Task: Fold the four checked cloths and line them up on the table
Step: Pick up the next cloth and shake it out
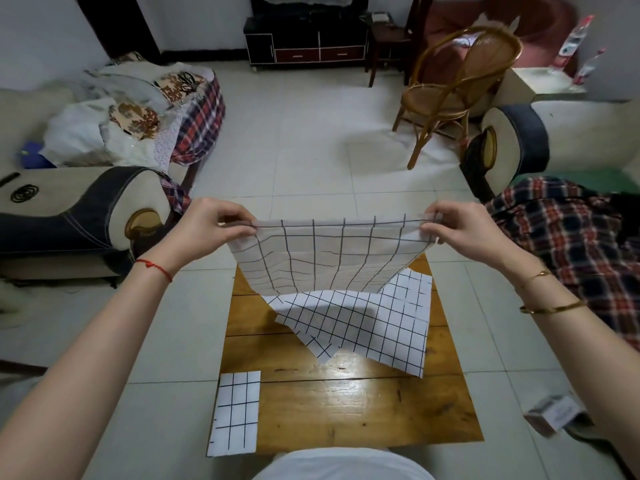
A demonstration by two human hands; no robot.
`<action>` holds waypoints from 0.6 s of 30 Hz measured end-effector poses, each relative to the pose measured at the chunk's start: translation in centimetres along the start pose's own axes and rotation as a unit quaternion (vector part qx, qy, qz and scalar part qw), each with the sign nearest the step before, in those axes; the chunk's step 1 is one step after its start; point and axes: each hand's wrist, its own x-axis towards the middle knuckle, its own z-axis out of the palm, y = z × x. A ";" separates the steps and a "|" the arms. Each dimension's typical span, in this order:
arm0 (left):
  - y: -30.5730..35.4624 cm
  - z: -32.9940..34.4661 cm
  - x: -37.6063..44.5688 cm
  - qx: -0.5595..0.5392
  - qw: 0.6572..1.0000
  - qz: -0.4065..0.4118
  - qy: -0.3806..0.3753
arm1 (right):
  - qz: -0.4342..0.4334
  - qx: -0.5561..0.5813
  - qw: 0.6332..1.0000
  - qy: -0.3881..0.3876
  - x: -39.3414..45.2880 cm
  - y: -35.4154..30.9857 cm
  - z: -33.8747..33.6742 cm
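I hold one white checked cloth (325,258) stretched in the air above the far end of the wooden table (346,403). My left hand (211,226) pinches its top left corner and my right hand (464,226) pinches its top right corner. The cloth hangs down with its lower edge near the table. Beneath it, unfolded checked cloths (367,323) lie rumpled on the table's far right part. A folded checked cloth (235,414) lies flat at the table's near left corner, overhanging the left edge a little.
Sofas flank the table: one on the left (79,209), one on the right with a plaid blanket (568,244). A rattan chair (460,84) stands on the tiled floor beyond. A small box (554,414) lies on the floor at right.
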 end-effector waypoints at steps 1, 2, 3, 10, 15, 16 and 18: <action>0.0 -0.2 -0.1 -0.006 1.000 -0.008 -0.013 | 0.001 0.013 1.000 -0.013 -0.3 -0.3 -0.2; 0.0 -0.4 -0.2 -0.013 0.999 -0.015 -0.025 | 0.001 0.024 0.999 -0.028 -0.5 -0.6 -0.4; 0.2 -0.6 -0.2 -0.024 0.999 -0.025 -0.037 | -0.001 0.032 0.999 -0.043 -0.8 -0.8 -0.6; 0.7 -1.9 -0.2 -0.110 0.979 -0.083 -0.147 | 0.001 0.104 0.988 -0.117 -1.5 -1.1 -2.0; 0.2 -1.5 0.6 -0.139 0.974 -0.109 -0.141 | 0.025 0.123 0.985 -0.117 -1.3 -0.5 -2.0; 0.1 -1.2 0.8 -0.141 0.975 -0.112 -0.132 | 0.030 0.122 0.985 -0.115 -1.1 -0.2 -1.8; -0.4 -0.3 1.2 -0.135 0.978 -0.115 -0.109 | 0.047 0.116 0.986 -0.107 -0.8 0.5 -1.2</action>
